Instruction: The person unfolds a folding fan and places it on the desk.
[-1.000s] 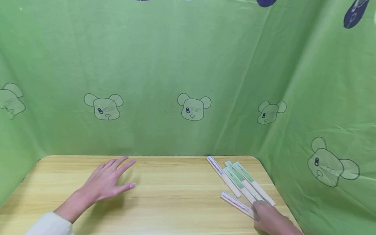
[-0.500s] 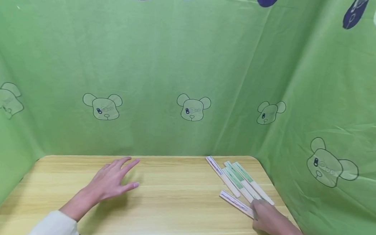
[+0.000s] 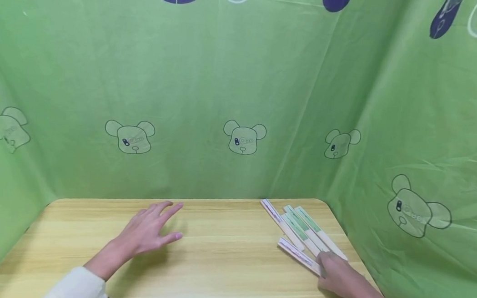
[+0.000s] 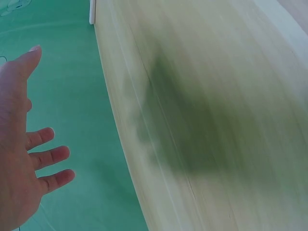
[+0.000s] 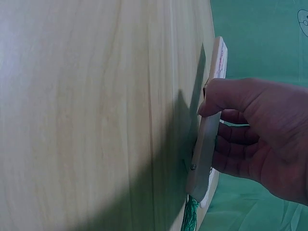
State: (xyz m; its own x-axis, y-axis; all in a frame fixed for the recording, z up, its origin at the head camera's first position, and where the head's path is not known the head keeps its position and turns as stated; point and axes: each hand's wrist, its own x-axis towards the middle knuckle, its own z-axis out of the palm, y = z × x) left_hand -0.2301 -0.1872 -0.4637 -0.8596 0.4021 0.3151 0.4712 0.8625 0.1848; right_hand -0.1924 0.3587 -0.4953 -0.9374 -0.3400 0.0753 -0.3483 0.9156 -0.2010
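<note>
Head view, right hand (image 3: 339,274): gripping a folded fan (image 3: 299,256), covering its near part, on the right side of the table (image 3: 215,261).
Head view, other fans: one purple-ended fan (image 3: 283,224) and three green fans (image 3: 321,233), all folded and bunched at the far right, just beyond the held one.
Head view, left hand (image 3: 147,229): fingers spread pretty wide, nothing in it, over the table's left half, well apart from the fans.
Left wrist view, left hand: same deal, empty and loose. A pale end (image 4: 92,12) pokes in up top, too little showing for me to say what it is.
Right wrist view, held fan: I've got it pinched around the middle between thumb and fingers, green tassel (image 5: 190,215) at the bottom end. Can't tell from here if it's touching the table.
Fan progress: my read, four look placed; the fifth is close beside them but not let go yet. Releasing it, maybe lining it up, seems all that's left.
</note>
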